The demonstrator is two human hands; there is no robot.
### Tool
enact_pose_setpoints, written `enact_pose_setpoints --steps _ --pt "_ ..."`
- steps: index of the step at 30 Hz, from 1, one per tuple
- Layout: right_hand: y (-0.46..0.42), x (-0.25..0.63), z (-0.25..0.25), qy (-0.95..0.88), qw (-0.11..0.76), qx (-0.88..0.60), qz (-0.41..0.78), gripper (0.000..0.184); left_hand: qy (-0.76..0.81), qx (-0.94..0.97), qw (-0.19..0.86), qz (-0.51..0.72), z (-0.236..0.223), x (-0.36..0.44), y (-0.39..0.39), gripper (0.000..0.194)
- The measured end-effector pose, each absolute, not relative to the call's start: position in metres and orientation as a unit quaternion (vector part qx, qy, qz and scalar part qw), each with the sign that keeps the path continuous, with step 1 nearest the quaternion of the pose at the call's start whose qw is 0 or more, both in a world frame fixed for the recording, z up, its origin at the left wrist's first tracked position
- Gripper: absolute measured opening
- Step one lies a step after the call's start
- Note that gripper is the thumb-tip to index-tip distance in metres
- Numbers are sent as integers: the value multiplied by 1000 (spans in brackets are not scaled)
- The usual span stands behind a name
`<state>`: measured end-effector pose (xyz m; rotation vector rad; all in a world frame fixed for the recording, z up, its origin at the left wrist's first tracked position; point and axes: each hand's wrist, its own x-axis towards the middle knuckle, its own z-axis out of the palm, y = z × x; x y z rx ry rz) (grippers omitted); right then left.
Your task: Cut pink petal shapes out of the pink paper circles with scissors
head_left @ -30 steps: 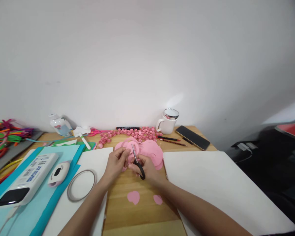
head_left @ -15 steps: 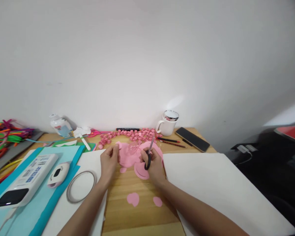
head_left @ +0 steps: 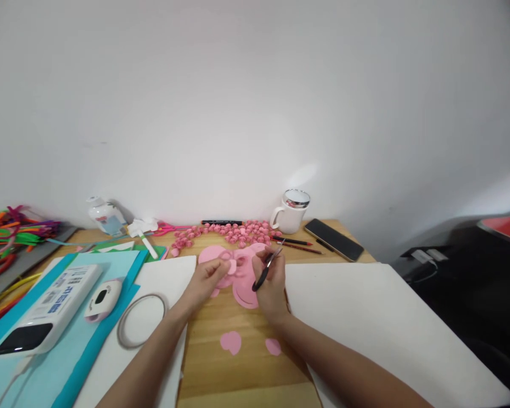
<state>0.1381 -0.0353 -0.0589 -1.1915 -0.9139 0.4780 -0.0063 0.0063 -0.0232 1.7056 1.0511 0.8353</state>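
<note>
Watching remotely, I have the pink paper pile [head_left: 245, 279] just ahead, my right hand [head_left: 272, 288] and left hand [head_left: 206, 277] apart at its two sides: the right clasps scissors [head_left: 262, 278], long axis slanting forward-right, away from the small pink piece [head_left: 232, 267] pinched in the left.

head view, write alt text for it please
The left hand pinches a small pink paper piece; the right hand holds scissors, over pink paper cutouts on a wooden table. Beyond are a white mug and a phone.
</note>
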Motion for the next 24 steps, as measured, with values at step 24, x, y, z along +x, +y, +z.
enact_pose_setpoints --steps 24 --pt "-38 137 -53 -423 707 -519 227 16 297 733 595 145 -11 -7 -4 15"
